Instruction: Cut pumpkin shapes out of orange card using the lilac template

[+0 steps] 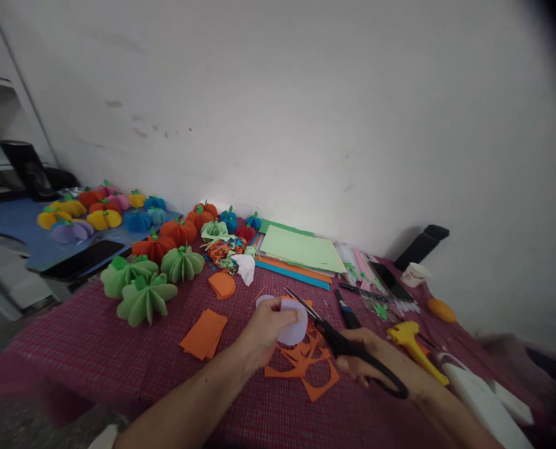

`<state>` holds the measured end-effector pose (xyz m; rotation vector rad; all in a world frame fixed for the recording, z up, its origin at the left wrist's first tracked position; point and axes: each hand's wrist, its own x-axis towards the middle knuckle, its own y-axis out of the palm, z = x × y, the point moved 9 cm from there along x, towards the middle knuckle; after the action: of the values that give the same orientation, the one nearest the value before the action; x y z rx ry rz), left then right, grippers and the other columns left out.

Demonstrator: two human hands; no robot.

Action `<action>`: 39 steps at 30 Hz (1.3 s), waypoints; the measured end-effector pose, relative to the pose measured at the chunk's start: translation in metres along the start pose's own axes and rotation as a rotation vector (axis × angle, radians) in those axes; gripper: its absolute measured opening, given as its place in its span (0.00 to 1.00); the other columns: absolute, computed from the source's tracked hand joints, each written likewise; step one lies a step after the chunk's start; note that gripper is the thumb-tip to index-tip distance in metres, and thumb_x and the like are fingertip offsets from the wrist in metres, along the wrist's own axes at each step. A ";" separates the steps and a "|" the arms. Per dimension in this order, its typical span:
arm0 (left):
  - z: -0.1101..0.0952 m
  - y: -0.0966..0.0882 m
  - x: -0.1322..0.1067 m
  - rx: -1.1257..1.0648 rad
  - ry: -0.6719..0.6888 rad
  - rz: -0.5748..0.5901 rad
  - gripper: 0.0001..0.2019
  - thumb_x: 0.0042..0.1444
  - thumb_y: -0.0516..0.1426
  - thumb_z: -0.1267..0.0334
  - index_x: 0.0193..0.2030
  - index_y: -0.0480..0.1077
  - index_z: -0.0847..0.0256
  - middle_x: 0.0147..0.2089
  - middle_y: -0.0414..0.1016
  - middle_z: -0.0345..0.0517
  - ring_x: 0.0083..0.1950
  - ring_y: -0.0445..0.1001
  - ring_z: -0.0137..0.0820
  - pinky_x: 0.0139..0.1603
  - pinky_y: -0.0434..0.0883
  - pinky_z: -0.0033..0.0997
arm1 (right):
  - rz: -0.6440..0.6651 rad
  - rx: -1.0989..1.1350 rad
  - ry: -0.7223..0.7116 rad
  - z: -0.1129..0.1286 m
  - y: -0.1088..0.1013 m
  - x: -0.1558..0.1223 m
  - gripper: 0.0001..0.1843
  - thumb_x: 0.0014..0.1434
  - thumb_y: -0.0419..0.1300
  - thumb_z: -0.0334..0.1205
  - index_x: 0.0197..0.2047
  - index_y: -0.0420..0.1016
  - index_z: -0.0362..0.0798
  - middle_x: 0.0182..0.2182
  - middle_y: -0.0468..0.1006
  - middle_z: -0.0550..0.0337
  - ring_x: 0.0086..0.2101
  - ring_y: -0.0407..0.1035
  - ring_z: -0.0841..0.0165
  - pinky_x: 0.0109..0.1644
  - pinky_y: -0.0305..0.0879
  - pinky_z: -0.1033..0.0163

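Note:
My left hand point(267, 327) is closed on a pale lilac paper piece point(294, 325) with a rounded edge, held just above the table. My right hand point(369, 365) grips black-handled scissors point(342, 343); their blades are apart and point up-left to the lilac paper's top edge. Under both hands lie orange paper offcuts point(308, 368) with round holes cut out. A stack of folded orange paper point(205, 333) lies left of my left hand, and a small pile of orange discs point(222, 285) sits behind it.
A red checked cloth point(95, 349) covers the table. Green paper pumpkins point(144, 293) and orange ones point(165, 240) stand at the left, more coloured ones behind on a blue surface point(10, 224). Coloured sheets point(301, 249), a yellow glue gun point(413, 349), a phone point(390, 280) and a paper cup point(414, 273) lie right.

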<state>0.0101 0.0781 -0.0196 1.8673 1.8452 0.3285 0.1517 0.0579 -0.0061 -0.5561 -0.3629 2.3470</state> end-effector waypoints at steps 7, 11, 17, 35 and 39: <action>0.006 0.004 0.000 0.061 -0.047 0.058 0.07 0.32 0.60 0.68 0.22 0.71 0.67 0.20 0.68 0.40 0.20 0.64 0.24 0.23 0.59 0.25 | -0.013 -0.128 0.071 0.012 -0.009 -0.011 0.16 0.53 0.56 0.50 0.31 0.68 0.42 0.19 0.60 0.67 0.18 0.53 0.78 0.21 0.50 0.72; 0.009 0.007 0.000 0.065 -0.065 0.091 0.08 0.31 0.61 0.67 0.22 0.71 0.67 0.20 0.69 0.40 0.21 0.64 0.24 0.24 0.59 0.25 | 0.056 -0.100 0.042 0.013 -0.005 -0.014 0.18 0.53 0.57 0.50 0.39 0.69 0.42 0.22 0.60 0.66 0.21 0.54 0.77 0.23 0.53 0.72; 0.013 0.007 0.001 0.103 -0.081 0.099 0.09 0.31 0.61 0.67 0.23 0.71 0.67 0.22 0.69 0.41 0.22 0.64 0.25 0.25 0.59 0.25 | 0.107 -0.048 -0.026 0.018 0.001 -0.013 0.20 0.53 0.56 0.50 0.42 0.68 0.43 0.26 0.61 0.63 0.26 0.55 0.74 0.27 0.54 0.70; 0.015 0.006 0.002 0.104 -0.080 0.093 0.11 0.31 0.62 0.66 0.24 0.71 0.68 0.22 0.70 0.42 0.22 0.65 0.25 0.25 0.60 0.25 | 0.055 -0.126 0.015 0.012 -0.005 -0.007 0.21 0.53 0.57 0.52 0.41 0.71 0.42 0.21 0.59 0.66 0.21 0.54 0.77 0.23 0.53 0.72; 0.017 0.007 0.002 0.114 -0.089 0.107 0.10 0.30 0.61 0.66 0.24 0.72 0.68 0.22 0.70 0.42 0.22 0.65 0.25 0.25 0.59 0.25 | 0.057 -0.143 0.010 0.009 -0.010 -0.007 0.22 0.52 0.57 0.52 0.44 0.71 0.43 0.22 0.60 0.66 0.20 0.53 0.77 0.22 0.52 0.72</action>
<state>0.0245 0.0776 -0.0312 2.0287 1.7414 0.1765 0.1577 0.0590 0.0078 -0.6539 -0.5191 2.3845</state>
